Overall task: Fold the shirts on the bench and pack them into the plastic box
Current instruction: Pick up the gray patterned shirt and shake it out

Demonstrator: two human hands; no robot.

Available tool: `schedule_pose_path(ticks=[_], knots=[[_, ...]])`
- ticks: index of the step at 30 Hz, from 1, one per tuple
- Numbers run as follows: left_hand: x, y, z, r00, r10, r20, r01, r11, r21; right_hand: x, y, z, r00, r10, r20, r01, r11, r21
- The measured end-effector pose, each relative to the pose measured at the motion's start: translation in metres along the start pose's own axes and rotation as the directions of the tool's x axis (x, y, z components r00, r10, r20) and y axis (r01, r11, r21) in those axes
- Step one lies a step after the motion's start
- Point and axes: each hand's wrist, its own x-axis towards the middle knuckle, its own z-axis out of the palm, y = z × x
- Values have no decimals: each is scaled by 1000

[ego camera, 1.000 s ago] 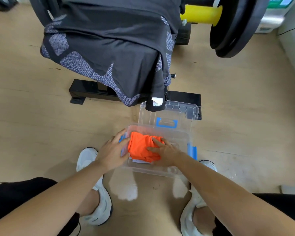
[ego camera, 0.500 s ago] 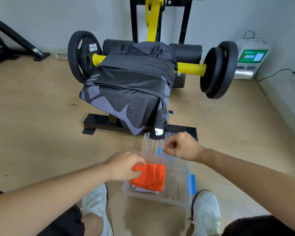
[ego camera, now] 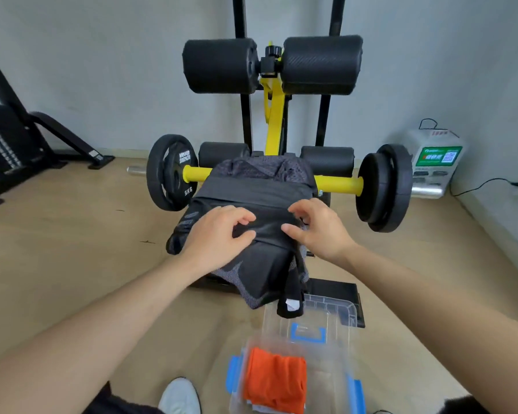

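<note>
Foreground, on the floor: clear plastic box (ego camera: 346, 369), lid (ego camera: 326, 312) swung back, with a folded orange shirt (ego camera: 275, 380) inside at its left. Beyond, draped over the bench (ego camera: 332, 289) and hanging toward the box: black shirt (ego camera: 260, 273), pinched in a cross fold between curled fingers and thumb of the left hand (ego camera: 219, 234) and, just beside, of the right hand (ego camera: 317, 231). Behind: yellow bar (ego camera: 338, 185) with black weight plates (ego camera: 169, 171), foam rollers (ego camera: 220, 65) above.
</note>
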Motion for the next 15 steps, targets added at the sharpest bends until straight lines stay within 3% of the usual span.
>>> schedule_pose_path(ticks=[3, 7, 15], knots=[[19, -14, 0, 995, -97, -12, 97, 995, 24, 24, 4, 3, 996, 80, -26, -80, 997, -7], [33, -19, 11, 994, -85, 63, 78, 992, 102, 49, 13, 12, 993, 113, 21, -110, 987, -114], [45, -26, 14, 996, -90, 4, 90, 995, -29, 76, 17, 7, 998, 50, -30, -53, 993, -110]])
